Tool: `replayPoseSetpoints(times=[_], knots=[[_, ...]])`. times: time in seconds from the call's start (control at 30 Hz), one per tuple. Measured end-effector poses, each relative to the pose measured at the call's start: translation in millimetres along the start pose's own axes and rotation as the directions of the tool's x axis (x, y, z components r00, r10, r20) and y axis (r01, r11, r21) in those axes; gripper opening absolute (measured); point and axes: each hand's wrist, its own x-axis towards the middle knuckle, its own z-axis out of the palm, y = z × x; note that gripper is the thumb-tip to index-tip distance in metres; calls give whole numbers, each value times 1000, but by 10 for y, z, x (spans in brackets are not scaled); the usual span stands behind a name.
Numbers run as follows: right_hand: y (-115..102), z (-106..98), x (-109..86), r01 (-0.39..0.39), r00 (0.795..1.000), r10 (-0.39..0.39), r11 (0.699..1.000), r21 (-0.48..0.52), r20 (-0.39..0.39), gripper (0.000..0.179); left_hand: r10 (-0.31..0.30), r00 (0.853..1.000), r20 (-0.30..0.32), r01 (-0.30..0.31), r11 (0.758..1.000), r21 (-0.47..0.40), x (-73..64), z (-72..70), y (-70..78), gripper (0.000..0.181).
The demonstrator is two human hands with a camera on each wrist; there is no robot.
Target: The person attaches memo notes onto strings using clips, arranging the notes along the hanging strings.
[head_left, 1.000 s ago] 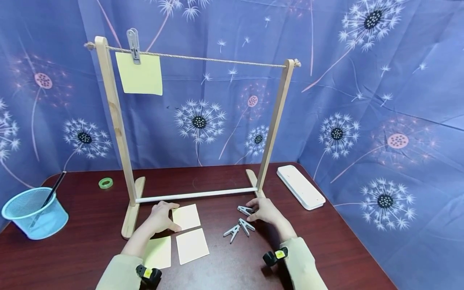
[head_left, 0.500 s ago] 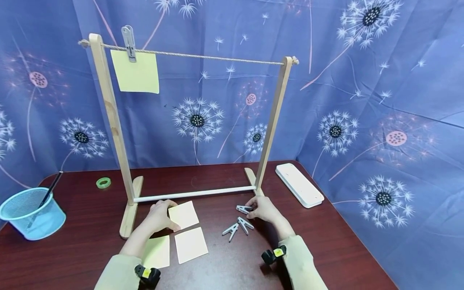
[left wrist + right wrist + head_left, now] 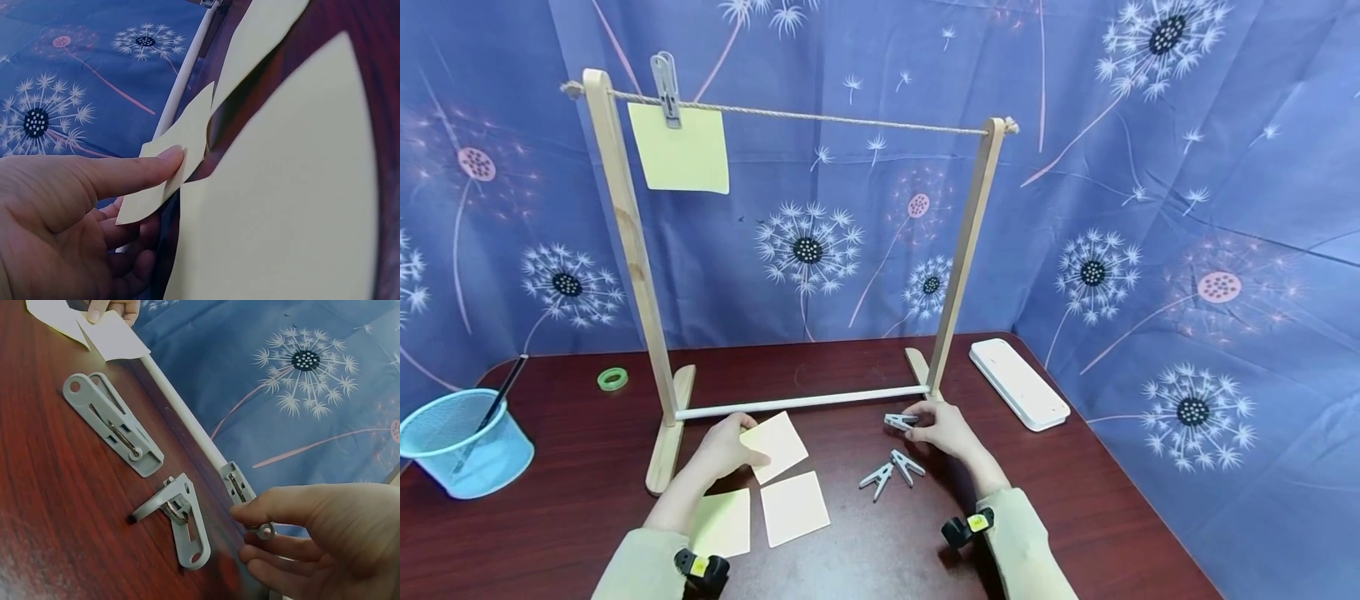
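My left hand (image 3: 726,447) pinches a pale yellow paper note (image 3: 181,134) at its left side, thumb on top and fingers beneath. Its edge is tilted up from the table. Two more notes lie close by: one (image 3: 796,508) in front of it, another (image 3: 722,523) partly under the left forearm. My right hand (image 3: 946,429) pinches a grey clothespin (image 3: 237,484) between thumb and fingers, just above the table. Two other clothespins, one (image 3: 114,425) lying flat and one (image 3: 184,522) on its side, rest nearer to me.
A wooden frame (image 3: 634,258) with a rope (image 3: 850,122) across its top stands behind the hands. From the rope hangs a yellow note (image 3: 681,158) under a clothespin (image 3: 666,87). A blue mesh cup (image 3: 467,446), green tape roll (image 3: 613,379) and white case (image 3: 1018,383) sit around it.
The left hand has taken hold of the far note and lifted and turned it slightly. The right hand has gripped the far clothespin and shifted it slightly away from me.
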Motion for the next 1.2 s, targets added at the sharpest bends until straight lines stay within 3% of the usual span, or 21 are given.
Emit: replayPoseSetpoints(times=[0.23, 0.53, 0.73, 0.83, 1.03, 1.2], knots=[[48, 13, 0, 1, 999, 2, 997, 75, -33, 38, 41, 999, 19, -40, 998, -45, -23, -40, 7, 56], [70, 46, 37, 6, 995, 12, 982, 190, -96, 29, 75, 997, 18, -73, 992, -102, -14, -71, -29, 30], [23, 10, 31, 29, 991, 16, 939, 343, -129, 34, 75, 994, 77, -53, 967, -250, -33, -140, 2, 33], [-19, -27, 20, 18, 988, 46, 914, 405, -147, 38, 80, 993, 82, -55, 961, -272, -44, -175, 31, 37], [-57, -37, 7, 18, 977, 78, 899, 437, -201, 47, 76, 994, 83, -47, 948, -314, -63, -187, 85, 39], [-2, 17, 29, 41, 970, 77, 883, 467, -230, 42, 56, 995, 84, -29, 955, -295, -86, -190, 128, 45]])
